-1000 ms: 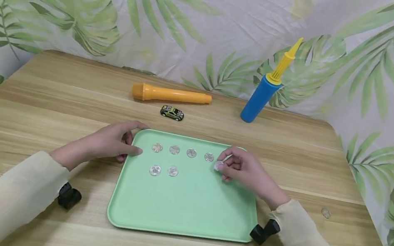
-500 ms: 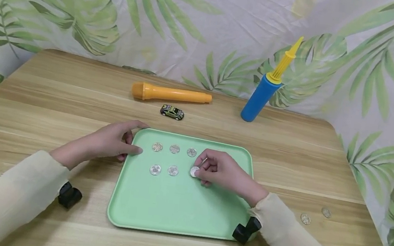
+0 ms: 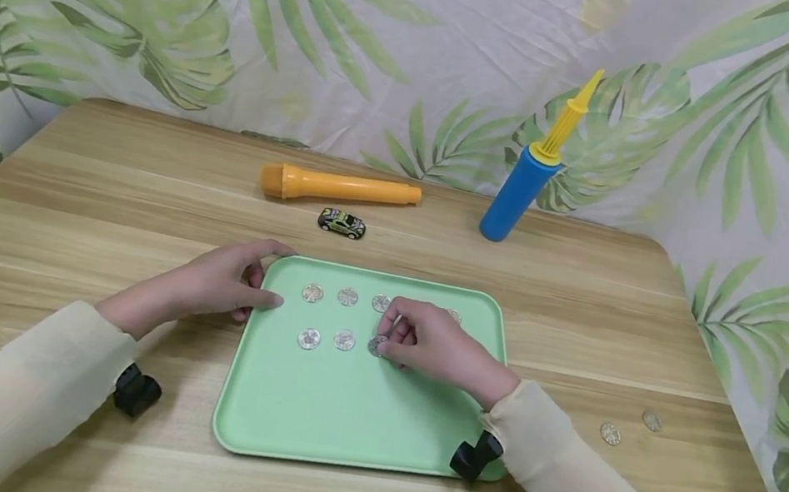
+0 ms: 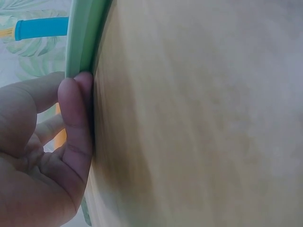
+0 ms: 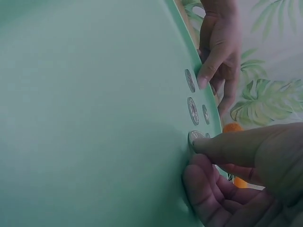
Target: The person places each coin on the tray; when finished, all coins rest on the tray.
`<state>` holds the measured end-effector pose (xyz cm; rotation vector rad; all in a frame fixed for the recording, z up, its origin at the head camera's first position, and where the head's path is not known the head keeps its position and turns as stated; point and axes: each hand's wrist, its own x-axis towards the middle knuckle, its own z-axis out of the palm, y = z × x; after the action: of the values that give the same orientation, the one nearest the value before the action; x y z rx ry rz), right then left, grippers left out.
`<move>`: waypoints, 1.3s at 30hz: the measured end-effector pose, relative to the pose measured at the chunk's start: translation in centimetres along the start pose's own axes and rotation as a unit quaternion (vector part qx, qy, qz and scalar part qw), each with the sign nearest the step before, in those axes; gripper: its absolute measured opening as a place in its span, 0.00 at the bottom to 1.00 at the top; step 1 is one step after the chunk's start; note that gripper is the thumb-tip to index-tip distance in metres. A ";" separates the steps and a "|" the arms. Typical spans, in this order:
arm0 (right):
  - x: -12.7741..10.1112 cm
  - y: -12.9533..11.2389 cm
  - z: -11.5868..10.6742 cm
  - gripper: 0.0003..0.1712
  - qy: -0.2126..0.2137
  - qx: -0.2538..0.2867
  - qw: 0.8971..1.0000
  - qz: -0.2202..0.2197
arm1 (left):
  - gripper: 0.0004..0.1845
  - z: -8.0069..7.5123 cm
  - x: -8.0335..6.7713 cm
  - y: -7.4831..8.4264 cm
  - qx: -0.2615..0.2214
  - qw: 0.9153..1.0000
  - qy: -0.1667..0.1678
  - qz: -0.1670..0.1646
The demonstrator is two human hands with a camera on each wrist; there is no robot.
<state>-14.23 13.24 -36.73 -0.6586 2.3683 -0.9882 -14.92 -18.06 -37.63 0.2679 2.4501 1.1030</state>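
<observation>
A light green tray point(image 3: 353, 433) lies on the wooden table, with silver coins in two rows on it. My right hand point(image 3: 388, 342) pinches one coin point(image 3: 377, 346) against the tray floor, third in the near row, beside two other coins point(image 3: 344, 340). The right wrist view shows that coin point(image 5: 195, 137) under my fingertips. The far row of coins point(image 3: 347, 296) is partly hidden by this hand. My left hand point(image 3: 260, 286) rests at the tray's left rim point(image 4: 83, 38), thumb lying over the edge and fingers point(image 4: 75, 118) pressed against its outer side.
An orange toy microphone point(image 3: 338, 188) and a small toy car point(image 3: 341, 223) lie behind the tray. A blue pump with a yellow nozzle point(image 3: 519, 188) leans at the back right. Two loose coins point(image 3: 609, 433) lie on the table to the right.
My right hand has carried the coin from the tray's far right corner leftward and set it down in the near row. The left hand has stayed at the rim.
</observation>
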 end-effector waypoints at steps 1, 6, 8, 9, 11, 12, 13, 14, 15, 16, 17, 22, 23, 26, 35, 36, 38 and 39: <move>0.0 0.0 0.1 0.07 0.003 -0.007 1.000 0.000 | 0.38 0.0 0.0 0.0 0.000 1.000 0.000 0.000; 0.1 -0.2 0.3 0.07 0.016 -0.041 0.999 0.013 | 0.38 -0.1 0.0 0.0 0.001 1.000 -0.001 0.000; 0.1 -0.3 0.4 0.07 0.018 -0.048 0.998 0.019 | 0.38 -0.1 0.0 0.0 0.004 1.000 -0.001 -0.001; 0.1 -0.3 0.4 0.07 0.018 -0.052 0.998 0.021 | 0.38 -0.1 -0.1 0.0 0.004 1.000 -0.001 -0.001; 0.1 -0.4 0.4 0.07 0.017 -0.055 0.998 0.022 | 0.38 -0.1 -0.1 0.0 0.005 1.000 -0.001 -0.002; 0.1 -0.4 0.5 0.07 0.016 -0.055 0.998 0.023 | 0.38 -0.1 -0.1 0.0 0.005 1.000 0.000 -0.002; 0.1 -0.4 0.5 0.07 0.016 -0.056 0.998 0.022 | 0.38 0.0 -0.1 0.0 0.006 1.000 0.000 -0.002; 0.1 -0.4 0.5 0.07 0.016 -0.057 0.998 0.021 | 0.38 0.0 -0.1 -0.1 0.004 1.000 0.001 -0.001; 0.1 -0.4 0.5 0.07 0.016 -0.057 0.998 0.021 | 0.38 0.0 -0.1 -0.1 0.004 1.000 0.001 0.000; 0.1 -0.4 0.5 0.07 0.016 -0.056 0.998 0.021 | 0.38 0.0 -0.1 -0.1 0.003 1.000 0.001 0.001; 0.0 -0.4 0.5 0.07 0.017 -0.056 0.998 0.022 | 0.38 0.0 -0.1 -0.1 0.002 1.000 0.002 0.002; 0.1 -0.5 0.5 0.07 0.018 -0.051 0.998 0.022 | 0.37 -0.1 -0.1 -0.1 0.004 1.000 0.003 0.001; 0.1 -0.4 0.5 0.07 0.017 -0.049 0.998 0.020 | 0.37 -0.1 -0.1 -0.1 0.005 1.000 0.004 0.000; 0.0 -0.3 0.3 0.08 0.011 -0.023 0.999 0.019 | 0.37 -0.1 -0.2 -0.1 0.004 1.000 0.004 -0.002; -0.7 0.9 -0.3 0.08 0.001 0.068 0.998 0.009 | 0.37 0.0 -0.1 -0.1 -0.001 1.000 0.004 0.000; -0.9 1.0 -0.4 0.08 0.004 0.067 0.998 0.006 | 0.37 0.1 -0.1 -0.1 -0.001 1.000 0.004 -0.001; -1.1 1.3 -0.5 0.07 0.012 0.062 0.998 0.001 | 0.37 0.1 -0.1 -0.1 -0.002 1.000 0.004 -0.001; -1.3 1.3 -0.6 0.07 0.018 0.061 0.998 -0.001 | 0.37 0.1 -0.1 -0.1 -0.003 1.000 0.004 -0.001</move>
<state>-13.94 15.16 -37.02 -0.6016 2.3168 -1.1427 -14.80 -18.10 -37.71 0.2593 2.4530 1.1113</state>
